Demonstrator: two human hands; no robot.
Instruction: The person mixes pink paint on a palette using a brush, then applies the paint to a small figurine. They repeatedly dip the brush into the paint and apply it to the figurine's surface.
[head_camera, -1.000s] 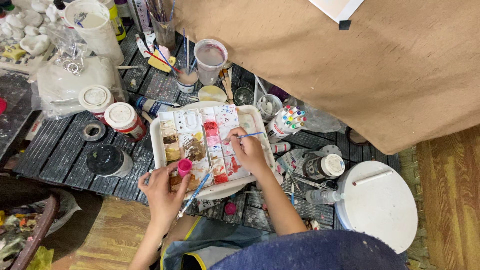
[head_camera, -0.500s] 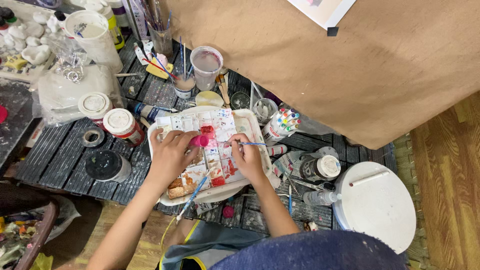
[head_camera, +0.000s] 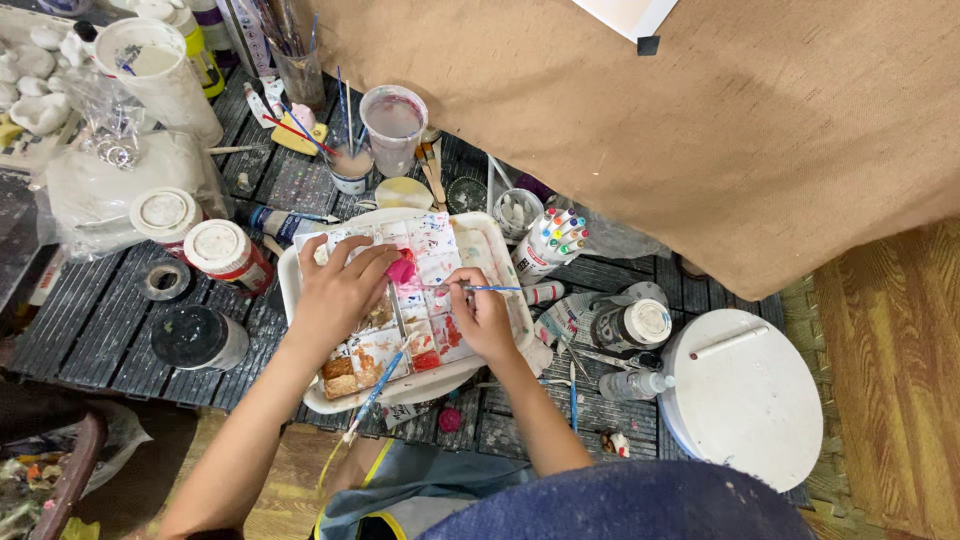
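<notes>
A white paint palette tray (head_camera: 290, 290) with several wells of red, brown and white paint lies on a dark slatted table. My left hand (head_camera: 338, 292) rests over the tray's left side and pinches a small pink object (head_camera: 402, 268) at its fingertips. My right hand (head_camera: 482, 316) is over the tray's right side, gripping a thin blue-handled paintbrush (head_camera: 490, 289) that lies across it, handle pointing right. Another blue brush (head_camera: 375, 393) lies at the tray's near edge.
Left of the tray stand paint jars with white lids (head_camera: 225, 252), a dark jar (head_camera: 195, 338) and a tape roll (head_camera: 163, 280). Cups of water and brushes (head_camera: 393, 118) sit behind. A marker bundle (head_camera: 553, 238), small bottles (head_camera: 630, 325) and a round white board (head_camera: 745, 395) lie right. Tan cloth (head_camera: 650, 130) covers the back.
My left hand moved up from the tray's near edge onto the palette, carrying the pink object toward its middle. My right hand stayed over the tray with the brush.
</notes>
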